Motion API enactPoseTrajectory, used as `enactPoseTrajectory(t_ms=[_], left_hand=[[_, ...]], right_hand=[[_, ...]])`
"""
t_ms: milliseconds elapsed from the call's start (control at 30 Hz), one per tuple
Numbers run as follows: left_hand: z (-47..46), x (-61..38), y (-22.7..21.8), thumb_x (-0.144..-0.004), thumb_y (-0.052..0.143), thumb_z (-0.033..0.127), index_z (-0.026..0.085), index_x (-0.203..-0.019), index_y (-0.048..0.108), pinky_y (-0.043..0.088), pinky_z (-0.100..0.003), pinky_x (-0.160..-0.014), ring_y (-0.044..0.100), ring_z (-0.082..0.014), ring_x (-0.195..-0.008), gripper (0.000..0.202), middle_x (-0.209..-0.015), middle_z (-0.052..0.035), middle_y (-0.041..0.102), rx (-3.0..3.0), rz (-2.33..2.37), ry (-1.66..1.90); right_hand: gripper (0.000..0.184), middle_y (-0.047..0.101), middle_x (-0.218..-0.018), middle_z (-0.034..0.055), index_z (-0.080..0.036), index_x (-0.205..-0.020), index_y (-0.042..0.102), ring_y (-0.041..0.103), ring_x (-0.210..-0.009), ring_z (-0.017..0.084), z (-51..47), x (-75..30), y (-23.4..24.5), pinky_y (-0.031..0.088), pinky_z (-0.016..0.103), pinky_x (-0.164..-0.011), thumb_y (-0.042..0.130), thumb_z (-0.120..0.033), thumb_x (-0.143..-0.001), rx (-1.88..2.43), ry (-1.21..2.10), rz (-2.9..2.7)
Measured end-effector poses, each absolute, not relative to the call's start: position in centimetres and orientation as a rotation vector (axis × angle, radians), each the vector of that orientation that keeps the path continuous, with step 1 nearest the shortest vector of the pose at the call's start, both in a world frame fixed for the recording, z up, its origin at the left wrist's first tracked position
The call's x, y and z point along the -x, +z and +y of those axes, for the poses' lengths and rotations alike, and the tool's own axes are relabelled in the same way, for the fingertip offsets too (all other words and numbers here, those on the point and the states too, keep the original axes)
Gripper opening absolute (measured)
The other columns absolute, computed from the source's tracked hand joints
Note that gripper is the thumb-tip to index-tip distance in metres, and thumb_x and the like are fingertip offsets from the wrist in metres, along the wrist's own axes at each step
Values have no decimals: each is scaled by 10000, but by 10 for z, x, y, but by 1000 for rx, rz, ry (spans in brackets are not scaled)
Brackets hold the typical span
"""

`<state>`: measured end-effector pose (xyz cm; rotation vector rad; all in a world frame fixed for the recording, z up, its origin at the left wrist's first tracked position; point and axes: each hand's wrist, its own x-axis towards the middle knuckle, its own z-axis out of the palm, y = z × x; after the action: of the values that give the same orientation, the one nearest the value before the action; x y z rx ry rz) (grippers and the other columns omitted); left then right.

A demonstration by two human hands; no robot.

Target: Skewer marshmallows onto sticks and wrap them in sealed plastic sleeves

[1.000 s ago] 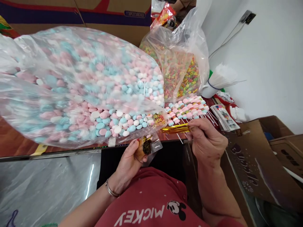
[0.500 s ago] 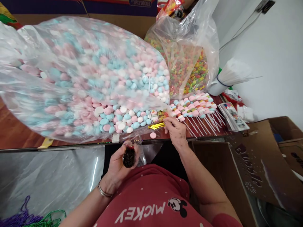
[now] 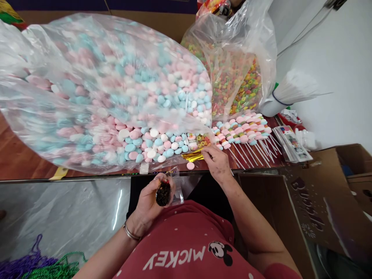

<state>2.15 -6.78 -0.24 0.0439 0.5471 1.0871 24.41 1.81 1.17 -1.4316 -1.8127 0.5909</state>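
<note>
Over my lap, my left hand [image 3: 149, 199] is closed around a small clear plastic bag [image 3: 178, 190] with something dark and clumpy [image 3: 163, 193] inside; what the dark stuff is I cannot make out. At the table's edge my right hand [image 3: 218, 163] pinches the ends of gold twist ties [image 3: 192, 155] that lie in a small bundle. One loose pink marshmallow [image 3: 190, 166] lies just below the ties. Behind them are a clear pack with fruit-coloured rings [image 3: 203, 139] and several sticks threaded with marshmallows [image 3: 244, 130], right of my fingers.
A huge clear bag of pink, blue and white marshmallows [image 3: 139, 77] covers the table's left. Behind the sticks stands a bag of coloured rings [image 3: 247, 85]. At right are a white container of thin sticks [image 3: 270, 105], stacked printed cards [image 3: 290, 143] and a cardboard box [image 3: 310, 201].
The view has shifted slightly. My right hand stays at the gold ties, its fingers still pinched. The bag in my left hand has tilted a little, showing more of the dark contents.
</note>
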Motion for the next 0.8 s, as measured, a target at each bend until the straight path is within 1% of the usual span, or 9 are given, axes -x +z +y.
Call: enactPoseTrajectory(t_ms=[167, 333, 400, 467, 567, 667, 733, 800], left_hand=[[-68, -21, -3, -672, 772, 192, 166, -710, 608, 463, -175, -404, 575, -143, -561, 170, -651, -15, 574, -16, 564, 1079], [-67, -23, -4, -699, 742, 192, 168, -711, 599, 434, -159, -375, 555, -136, -540, 146, -640, -7, 539, -48, 560, 1075], [-66, -23, -6, -701, 758, 201, 170, -700, 602, 443, -162, -380, 559, -134, -535, 160, -628, -4, 542, -49, 545, 1081], [-66, -24, -8, -682, 794, 206, 174, -704, 622, 466, -170, -399, 573, -134, -543, 177, -630, -3, 569, -35, 534, 1079], [-66, -24, -6, -647, 836, 204, 176, -733, 660, 501, -182, -429, 600, -134, -568, 198, -675, -10, 628, -24, 535, 1066], [-67, -25, -3, -640, 852, 210, 171, -725, 662, 531, -190, -467, 622, -132, -586, 211, -709, -13, 662, -26, 562, 1084], [-67, -27, -1, -640, 860, 220, 174, -739, 666, 553, -201, -492, 639, -133, -598, 222, -733, -14, 682, -31, 607, 1102], [-66, -30, -2, -632, 871, 237, 178, -772, 676, 557, -213, -469, 649, -141, -590, 247, -761, -16, 699, -53, 650, 1121]], right_hand=[[190, 696, -882, 39, -209, -845, 703, 639, -839, 193, 23, -256, 15, 480, 292, -790, 522, -246, -889, 1449, 703, -1844], [192, 692, -871, 38, -202, -845, 698, 643, -833, 185, 20, -258, 17, 486, 275, -777, 518, -231, -903, 1463, 667, -1882], [196, 691, -865, 36, -204, -849, 702, 649, -828, 183, 18, -258, 18, 494, 273, -776, 518, -220, -912, 1487, 629, -1919], [204, 697, -899, 39, -212, -877, 711, 657, -858, 187, 15, -257, 19, 504, 280, -798, 513, -212, -927, 1537, 545, -1981], [221, 701, -997, 62, -222, -996, 721, 657, -946, 209, 11, -257, 20, 518, 302, -842, 505, -212, -950, 1639, 313, -2082], [246, 697, -1017, 96, -202, -1066, 717, 650, -950, 235, 5, -257, 25, 533, 334, -843, 492, -227, -971, 1682, 58, -2127], [266, 698, -1004, 115, -180, -1074, 716, 645, -941, 248, -1, -256, 34, 536, 368, -867, 473, -246, -989, 1595, -53, -2061], [295, 692, -1051, 128, -167, -1145, 694, 635, -990, 256, -8, -254, 47, 522, 405, -926, 453, -265, -1005, 1429, -30, -1958]])
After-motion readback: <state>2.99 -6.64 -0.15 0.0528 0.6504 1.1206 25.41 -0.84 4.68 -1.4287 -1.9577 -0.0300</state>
